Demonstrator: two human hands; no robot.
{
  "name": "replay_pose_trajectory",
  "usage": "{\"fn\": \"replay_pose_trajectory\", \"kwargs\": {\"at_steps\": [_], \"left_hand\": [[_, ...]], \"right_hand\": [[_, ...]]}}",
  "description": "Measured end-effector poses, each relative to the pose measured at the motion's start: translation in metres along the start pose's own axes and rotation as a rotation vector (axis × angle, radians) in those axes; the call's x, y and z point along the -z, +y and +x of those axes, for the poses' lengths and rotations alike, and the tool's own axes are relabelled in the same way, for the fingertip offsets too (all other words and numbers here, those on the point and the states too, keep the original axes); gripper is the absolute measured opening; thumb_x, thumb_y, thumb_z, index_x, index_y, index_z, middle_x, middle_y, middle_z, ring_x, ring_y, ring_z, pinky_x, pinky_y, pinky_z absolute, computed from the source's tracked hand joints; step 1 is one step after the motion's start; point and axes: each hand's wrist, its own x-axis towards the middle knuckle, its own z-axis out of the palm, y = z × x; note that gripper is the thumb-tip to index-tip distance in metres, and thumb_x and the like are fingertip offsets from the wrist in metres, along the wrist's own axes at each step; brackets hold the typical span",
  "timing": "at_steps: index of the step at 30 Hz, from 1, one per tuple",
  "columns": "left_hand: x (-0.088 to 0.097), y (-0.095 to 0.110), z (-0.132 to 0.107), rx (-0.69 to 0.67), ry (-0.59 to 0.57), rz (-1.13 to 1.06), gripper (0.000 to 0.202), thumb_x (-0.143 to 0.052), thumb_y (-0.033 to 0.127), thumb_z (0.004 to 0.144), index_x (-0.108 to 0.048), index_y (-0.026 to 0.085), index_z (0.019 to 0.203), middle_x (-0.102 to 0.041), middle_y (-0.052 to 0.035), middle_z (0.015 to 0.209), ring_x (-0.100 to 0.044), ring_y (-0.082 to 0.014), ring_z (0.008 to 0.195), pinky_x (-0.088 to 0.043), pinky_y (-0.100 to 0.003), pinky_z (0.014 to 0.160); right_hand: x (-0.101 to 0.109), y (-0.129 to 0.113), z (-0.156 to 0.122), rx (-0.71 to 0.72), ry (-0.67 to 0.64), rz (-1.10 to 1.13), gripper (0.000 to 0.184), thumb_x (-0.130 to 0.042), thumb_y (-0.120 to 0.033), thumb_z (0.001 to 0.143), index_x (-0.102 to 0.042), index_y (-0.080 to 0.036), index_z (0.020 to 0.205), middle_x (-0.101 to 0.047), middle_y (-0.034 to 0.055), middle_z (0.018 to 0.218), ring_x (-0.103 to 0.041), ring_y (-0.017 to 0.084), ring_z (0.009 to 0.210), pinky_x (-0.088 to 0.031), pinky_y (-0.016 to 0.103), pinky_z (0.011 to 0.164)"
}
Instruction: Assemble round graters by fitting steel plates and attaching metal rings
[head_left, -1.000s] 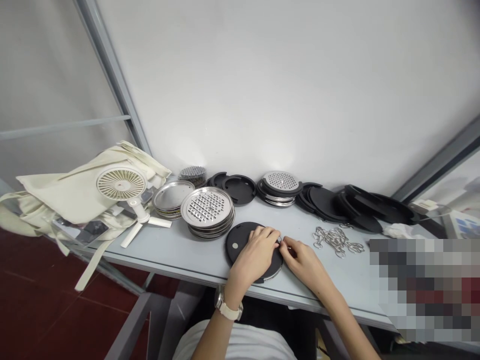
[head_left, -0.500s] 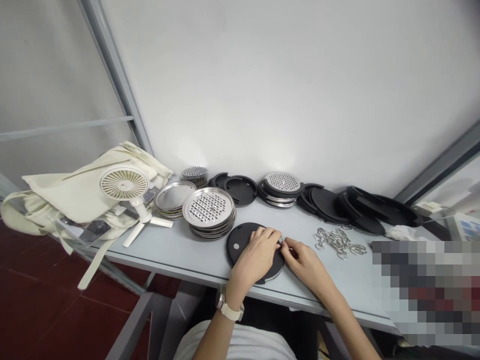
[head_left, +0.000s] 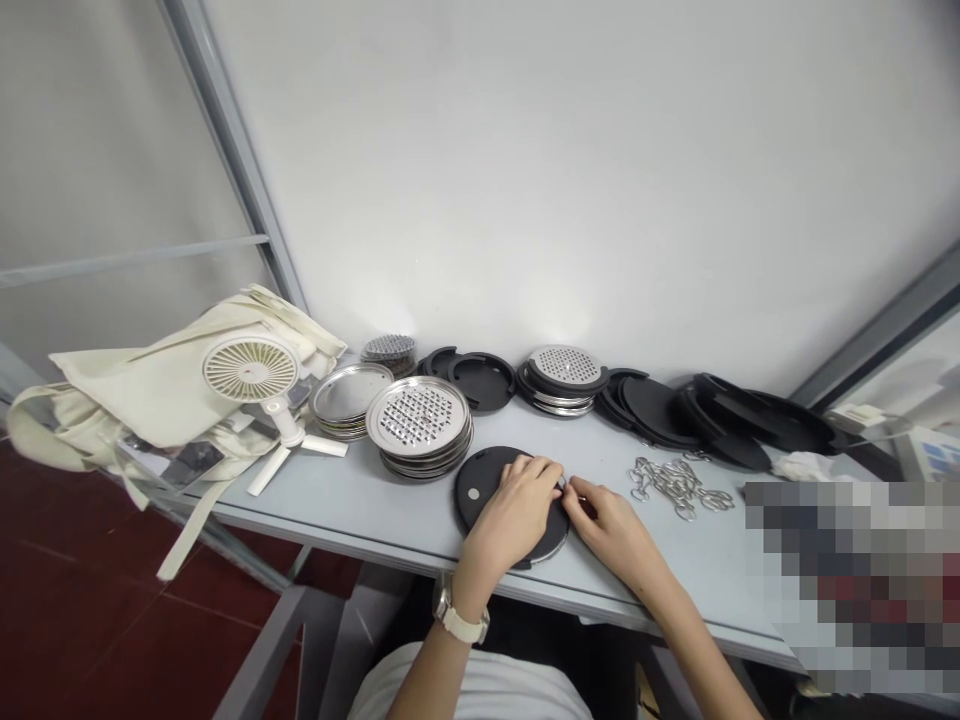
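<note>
A black round disc [head_left: 476, 478] with a small pale dot lies flat near the table's front edge, a thin silvery rim showing at its lower right. My left hand [head_left: 519, 510] rests across it, fingers curled over its right part and gripping it there. At the disc's right edge my right hand [head_left: 606, 522] is closed in a pinch, thumb and forefinger close to the left fingertips. A tiny shiny bit shows between the hands; what the right fingers hold is mostly hidden. To the right lies a loose heap of wire metal hooks or rings [head_left: 679, 485].
Stacked metal grater discs [head_left: 418, 415] and plain metal discs [head_left: 350, 392] stand left. Behind are a grater disc in a black holder [head_left: 566, 366] and several black round holders [head_left: 660, 410]. A white fan [head_left: 251, 368] stands before a cream bag [head_left: 150, 385]. A pixelated patch covers the right.
Both hands stay at the disc's right edge with hardly any movement. The whole view has shifted very slightly.
</note>
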Motion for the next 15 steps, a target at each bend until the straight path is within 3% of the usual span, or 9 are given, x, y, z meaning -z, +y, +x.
{"fn": "replay_pose_trajectory", "kwargs": {"at_steps": [15], "left_hand": [[0.0001,-0.0001,0.0003,0.002,0.004,-0.015,0.017,-0.034,0.015,0.096,-0.047,0.021,0.104,-0.054,-0.0034,0.111,-0.045,-0.0191,0.103,-0.037,-0.034,0.090]], "right_hand": [[-0.0003,0.0005,-0.0001,0.001,0.008,-0.019,0.030,-0.034,-0.033,0.092,-0.046,-0.022,0.067,-0.057,0.0003,0.057,-0.053,0.016,0.055,-0.034,0.024,0.054]]}}
